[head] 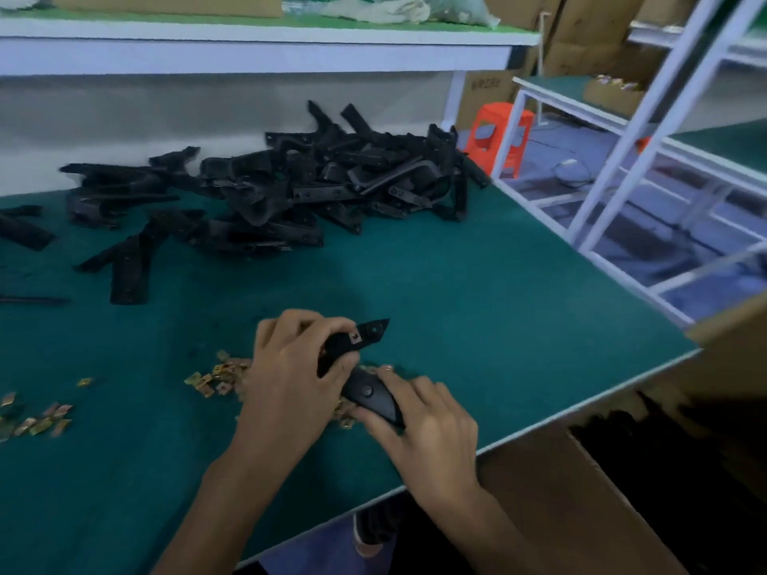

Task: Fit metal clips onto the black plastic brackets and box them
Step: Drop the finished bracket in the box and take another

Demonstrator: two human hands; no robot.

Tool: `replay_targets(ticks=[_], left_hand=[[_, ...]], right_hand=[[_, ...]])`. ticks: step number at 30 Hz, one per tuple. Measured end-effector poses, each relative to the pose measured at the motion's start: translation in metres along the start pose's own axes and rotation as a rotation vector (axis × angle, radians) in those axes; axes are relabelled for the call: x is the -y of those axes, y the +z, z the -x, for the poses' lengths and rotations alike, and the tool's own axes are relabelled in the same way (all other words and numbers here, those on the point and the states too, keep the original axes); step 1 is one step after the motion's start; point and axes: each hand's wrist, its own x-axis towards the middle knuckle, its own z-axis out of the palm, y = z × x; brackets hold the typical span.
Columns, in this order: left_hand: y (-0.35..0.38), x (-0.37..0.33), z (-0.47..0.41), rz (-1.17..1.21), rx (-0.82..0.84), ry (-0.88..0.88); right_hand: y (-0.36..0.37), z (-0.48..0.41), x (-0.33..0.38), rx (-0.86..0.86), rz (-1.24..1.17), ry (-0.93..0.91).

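left hand [296,367] gripped the bracket [357,346] just above the counter [477,292], one clip [355,337] seated. right hand [419,412] fingers closed on its lower end over the loose clips [216,377]. i'd have squared the next clip before pressing.

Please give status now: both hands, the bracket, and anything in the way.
Left hand and right hand both grip one black bracket. One metal clip seated near its tip. Loose clips beside hands; nothing blocking.
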Motion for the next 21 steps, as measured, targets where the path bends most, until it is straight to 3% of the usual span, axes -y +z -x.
replay_targets(ticks=[4, 9, 13, 17, 21], left_hand=[[0.034, -0.04, 0.001, -0.022, 0.122, 0.217], [0.087, -0.104, 0.029, 0.112, 0.312, 0.442], [0.103, -0.126, 0.043, 0.202, 0.429, 0.43], [0.103, -0.125, 0.04, 0.172, 0.441, 0.37], [0.095, -0.113, 0.039, 0.172, 0.363, 0.321]], right_hand=[[-0.039, 0.043, -0.029, -0.005, 0.032, 0.206], [-0.087, 0.118, -0.062, -0.026, -0.022, 0.476], [-0.126, 0.154, -0.099, -0.168, -0.118, 0.776], [-0.164, 0.149, -0.193, -0.369, -0.142, 1.031], [-0.17, 0.123, -0.258, -0.276, -0.109, 1.219]])
